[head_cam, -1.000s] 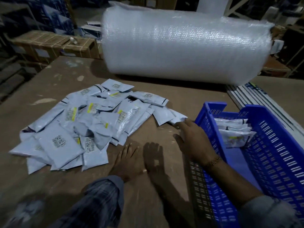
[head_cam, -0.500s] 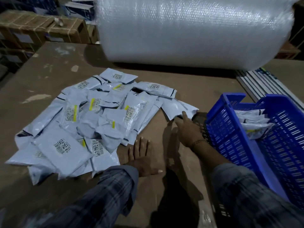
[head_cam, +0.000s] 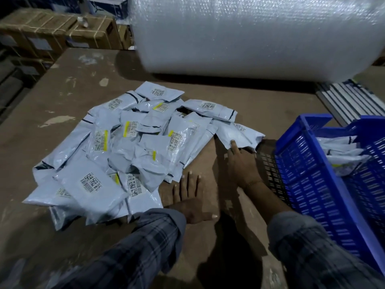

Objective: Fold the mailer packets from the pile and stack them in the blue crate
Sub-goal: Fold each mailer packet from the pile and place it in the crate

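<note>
On table [head_cam: 62, 84], left hand [head_cam: 190, 197] flat (fingers spread), right hand [head_cam: 242, 163] touching packet [head_cam: 239, 135]

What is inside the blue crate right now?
A few white mailer packets lie stacked at the far end of the blue crate. The crate's near wall hides the floor under them, so the exact count is unclear.

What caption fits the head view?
Right hand reaching a mailer packet beside the blue crate; left hand rests flat.
</note>
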### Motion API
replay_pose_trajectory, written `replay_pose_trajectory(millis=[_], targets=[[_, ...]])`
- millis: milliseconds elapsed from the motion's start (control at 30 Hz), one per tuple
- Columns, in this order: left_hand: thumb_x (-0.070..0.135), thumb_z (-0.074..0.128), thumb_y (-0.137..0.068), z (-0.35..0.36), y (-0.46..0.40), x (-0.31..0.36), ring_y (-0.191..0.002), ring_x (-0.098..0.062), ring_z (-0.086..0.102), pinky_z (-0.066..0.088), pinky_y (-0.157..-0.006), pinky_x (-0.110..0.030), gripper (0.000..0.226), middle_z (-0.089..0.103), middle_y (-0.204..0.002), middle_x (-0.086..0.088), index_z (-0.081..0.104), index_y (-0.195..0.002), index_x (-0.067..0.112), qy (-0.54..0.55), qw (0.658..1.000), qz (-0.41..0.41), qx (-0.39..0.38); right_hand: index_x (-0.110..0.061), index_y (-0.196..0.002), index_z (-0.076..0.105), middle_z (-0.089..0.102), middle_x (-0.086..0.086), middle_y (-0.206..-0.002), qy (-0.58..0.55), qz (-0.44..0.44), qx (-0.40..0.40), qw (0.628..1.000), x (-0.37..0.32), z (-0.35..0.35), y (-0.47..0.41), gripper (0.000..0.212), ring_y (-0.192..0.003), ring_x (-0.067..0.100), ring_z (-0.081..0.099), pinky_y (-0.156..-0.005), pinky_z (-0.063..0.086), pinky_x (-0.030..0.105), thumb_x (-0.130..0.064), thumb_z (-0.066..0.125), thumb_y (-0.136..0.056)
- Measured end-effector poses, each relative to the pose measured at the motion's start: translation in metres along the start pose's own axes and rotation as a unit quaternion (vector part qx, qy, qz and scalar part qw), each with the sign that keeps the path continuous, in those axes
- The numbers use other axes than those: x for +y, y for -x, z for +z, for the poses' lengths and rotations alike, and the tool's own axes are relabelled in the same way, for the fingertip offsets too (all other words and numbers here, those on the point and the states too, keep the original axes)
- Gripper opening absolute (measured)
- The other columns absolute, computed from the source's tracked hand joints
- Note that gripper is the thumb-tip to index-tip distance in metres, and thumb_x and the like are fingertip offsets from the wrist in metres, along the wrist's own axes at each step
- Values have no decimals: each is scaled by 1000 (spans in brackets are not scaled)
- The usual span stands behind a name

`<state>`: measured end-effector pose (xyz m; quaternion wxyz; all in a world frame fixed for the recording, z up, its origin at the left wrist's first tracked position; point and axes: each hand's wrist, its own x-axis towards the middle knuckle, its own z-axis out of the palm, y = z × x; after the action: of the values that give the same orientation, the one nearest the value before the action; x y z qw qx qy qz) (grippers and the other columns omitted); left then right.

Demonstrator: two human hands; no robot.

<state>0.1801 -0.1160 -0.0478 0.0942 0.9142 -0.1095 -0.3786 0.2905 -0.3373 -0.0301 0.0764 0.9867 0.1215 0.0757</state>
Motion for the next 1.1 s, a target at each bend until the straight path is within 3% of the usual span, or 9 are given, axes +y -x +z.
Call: replay_pose_trajectory(millis=[200,367,467,533,633,800,867,967,1100], targets=[[97,47,-78,13,-3,1,-148,-32,-47,-19,-124,-57,134,-54,-158,-3,-40,-155,30,-3,994,6,106,-9,-106,70,69,10,-105,-166,116,241,949,-15,-57,84,19,-93,36,58,-81,45,44,-7,72,-87],[97,38,-76,24,-1,0,-148,-28,-47,-21,-124,-54,129,-53,-158,-2,-37,-157,30,25,985,31,170,-18,-107,62,65,-3,-103,-399,313,307,805,-22,-103,139,22,-96,13,61,-84,49,30,-9,73,-90],[88,23,-89,40,1,-7,-162,-21,-18,-12,-128,-44,107,-19,-174,2,-9,-168,23,69,948,38,309,-21,-104,61,62,-9,-95,-490,375,310,724,-14,-117,162,16,-76,1,55,-70,47,28,-15,72,-95],[77,24,-101,39,10,-2,-163,-22,11,7,-132,-43,87,20,-175,1,23,-168,21,227,904,66,355,-20,-107,64,63,-3,-98,-548,394,256,692,-1,-113,174,14,-74,1,53,-68,47,30,-15,72,-96],[55,29,-110,36,41,19,-151,-17,37,29,-124,-30,65,49,-158,-3,48,-156,14,360,759,62,539,-21,-106,66,68,2,-114,-625,418,109,651,11,-94,189,16,-100,15,67,-85,59,42,-9,72,-96],[36,32,-115,50,52,37,-133,-33,57,50,-105,-54,51,57,-145,-14,51,-151,7,361,673,37,644,-24,-101,68,64,1,-115,-544,402,-9,736,1,-60,212,15,-107,22,61,-82,49,34,-13,74,-93],[34,36,-114,54,56,35,-133,-31,56,50,-106,-50,47,55,-147,-11,52,-151,9,300,712,26,634,-27,-99,67,64,3,-116,-476,388,-44,788,-7,-53,218,16,-106,23,61,-81,51,35,-15,74,-91],[42,43,-110,65,54,36,-139,-30,50,45,-111,-48,52,45,-158,-5,40,-157,20,153,833,56,529,-27,-107,71,58,8,-123,-270,329,-16,905,-14,-41,229,24,-116,30,54,-97,50,42,-19,78,-85],[47,34,-109,82,34,45,-157,-34,28,33,-125,-52,62,23,-173,-16,32,-163,16,22,897,84,434,-22,-128,63,50,11,-142,-209,231,33,950,-19,-32,229,36,-135,33,42,-109,40,47,-36,64,-95]])
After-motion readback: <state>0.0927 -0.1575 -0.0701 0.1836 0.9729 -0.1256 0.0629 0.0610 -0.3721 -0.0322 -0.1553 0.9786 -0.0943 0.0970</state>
